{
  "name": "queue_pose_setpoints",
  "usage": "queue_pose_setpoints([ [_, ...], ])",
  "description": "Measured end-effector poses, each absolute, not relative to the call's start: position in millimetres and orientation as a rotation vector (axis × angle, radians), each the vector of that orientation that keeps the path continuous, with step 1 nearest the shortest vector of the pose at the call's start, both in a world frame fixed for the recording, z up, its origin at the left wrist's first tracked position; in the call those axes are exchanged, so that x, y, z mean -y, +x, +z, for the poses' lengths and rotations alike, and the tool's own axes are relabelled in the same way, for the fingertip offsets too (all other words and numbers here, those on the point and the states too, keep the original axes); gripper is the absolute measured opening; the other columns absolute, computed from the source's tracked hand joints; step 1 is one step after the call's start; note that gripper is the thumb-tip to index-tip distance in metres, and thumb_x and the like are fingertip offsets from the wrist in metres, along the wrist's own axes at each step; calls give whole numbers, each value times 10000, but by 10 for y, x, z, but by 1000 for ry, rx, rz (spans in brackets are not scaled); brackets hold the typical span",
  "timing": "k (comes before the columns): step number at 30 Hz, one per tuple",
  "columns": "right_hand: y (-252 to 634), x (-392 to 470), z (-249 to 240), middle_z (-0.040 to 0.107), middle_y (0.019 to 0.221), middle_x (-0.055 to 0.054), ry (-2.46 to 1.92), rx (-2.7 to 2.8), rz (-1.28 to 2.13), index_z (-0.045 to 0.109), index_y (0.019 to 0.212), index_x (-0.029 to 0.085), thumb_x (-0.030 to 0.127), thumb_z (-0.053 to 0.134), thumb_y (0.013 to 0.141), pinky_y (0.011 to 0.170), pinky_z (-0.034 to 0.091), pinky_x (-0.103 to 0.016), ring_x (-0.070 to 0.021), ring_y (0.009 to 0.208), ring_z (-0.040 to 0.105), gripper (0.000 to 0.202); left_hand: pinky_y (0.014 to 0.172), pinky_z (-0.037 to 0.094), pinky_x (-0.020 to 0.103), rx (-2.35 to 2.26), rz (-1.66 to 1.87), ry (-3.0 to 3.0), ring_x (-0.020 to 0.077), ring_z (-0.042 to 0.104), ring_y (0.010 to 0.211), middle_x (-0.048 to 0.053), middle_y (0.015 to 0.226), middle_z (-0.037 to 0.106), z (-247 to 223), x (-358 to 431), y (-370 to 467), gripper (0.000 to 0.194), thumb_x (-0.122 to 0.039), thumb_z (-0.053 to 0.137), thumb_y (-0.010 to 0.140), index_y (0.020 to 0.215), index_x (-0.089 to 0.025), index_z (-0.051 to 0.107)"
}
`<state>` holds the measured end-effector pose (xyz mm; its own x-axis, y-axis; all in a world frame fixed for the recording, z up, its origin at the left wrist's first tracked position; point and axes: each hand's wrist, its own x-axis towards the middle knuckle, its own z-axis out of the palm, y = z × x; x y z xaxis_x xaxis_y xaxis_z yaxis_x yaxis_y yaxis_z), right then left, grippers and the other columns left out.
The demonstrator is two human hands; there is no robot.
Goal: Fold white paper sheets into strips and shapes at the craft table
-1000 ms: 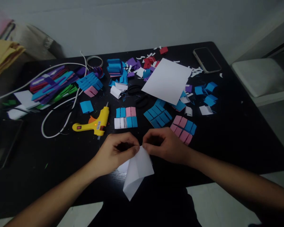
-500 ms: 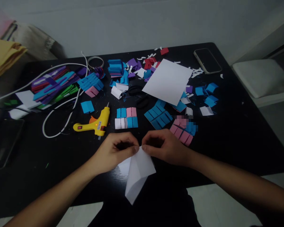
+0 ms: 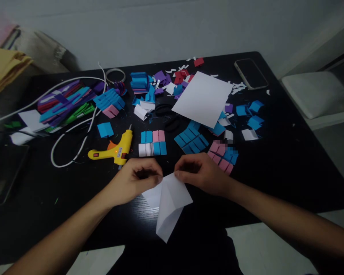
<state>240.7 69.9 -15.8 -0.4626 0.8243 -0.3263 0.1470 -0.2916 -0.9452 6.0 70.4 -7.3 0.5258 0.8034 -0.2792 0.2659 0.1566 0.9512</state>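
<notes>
A folded sheet of white paper (image 3: 172, 202) hangs over the near part of the black table, its lower corner pointing toward me. My left hand (image 3: 136, 179) pinches the paper's top edge on the left between thumb and fingers. On the right of that same edge, my right hand (image 3: 202, 173) pinches it too, a short gap from the left. Just beyond my hands lie a square of blue, pink and white folded paper pieces (image 3: 153, 143), a blue one (image 3: 192, 139) and a pink and blue one (image 3: 222, 156). Left of them lies a yellow glue gun (image 3: 114, 149).
A flat white sheet (image 3: 203, 99) lies over paper scraps and black scissors (image 3: 167, 114). Bundled coloured strips (image 3: 65, 101) and a looping white cable (image 3: 53, 151) are at left. One phone (image 3: 250, 73) rests at back right, a dark device (image 3: 7, 175) at left.
My hands have moved apart along the paper's top edge, the left one shifting left. The paper has swung slightly right and its lower corner has risen a little.
</notes>
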Motion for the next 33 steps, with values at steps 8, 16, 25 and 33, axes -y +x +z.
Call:
queue_pose_setpoints([
  [8, 2401, -693, -169, 718, 794, -14, -1229, 1468, 1724, 753, 829, 188, 304, 743, 850, 654, 495, -271, -155, 742, 650, 119, 539, 395, 210, -1030, 467, 1466, 113, 509, 635, 9, 722, 606, -83, -721, 27, 213, -314, 610, 954, 867, -147, 710],
  [16, 2426, -666, -198, 725, 1076, -27, -984, 1376, 1797, 715, 1190, 233, 104, 654, 828, 826, 557, -286, -162, 983, 699, 388, 612, 479, 227, -1087, 514, 1426, 140, 616, 707, 36, 802, 693, -137, -744, 27, 237, -363, 634, 961, 913, -158, 744],
  [25, 2359, -619, -228, 749, 877, -26, -1180, 1552, 1564, 761, 937, 187, 271, 787, 841, 653, 529, -267, -159, 763, 688, 130, 621, 512, 223, -992, 535, 1403, 149, 683, 740, 55, 858, 754, -114, -650, 106, 196, -332, 647, 970, 972, -167, 751],
  [33, 2385, -636, -260, 756, 830, -13, -1121, 1619, 1474, 765, 934, 178, 229, 737, 884, 609, 534, -239, -144, 712, 704, 77, 708, 544, 238, -1015, 550, 1347, 160, 723, 817, 44, 906, 786, -117, -623, 105, 159, -316, 690, 946, 1005, -188, 764],
])
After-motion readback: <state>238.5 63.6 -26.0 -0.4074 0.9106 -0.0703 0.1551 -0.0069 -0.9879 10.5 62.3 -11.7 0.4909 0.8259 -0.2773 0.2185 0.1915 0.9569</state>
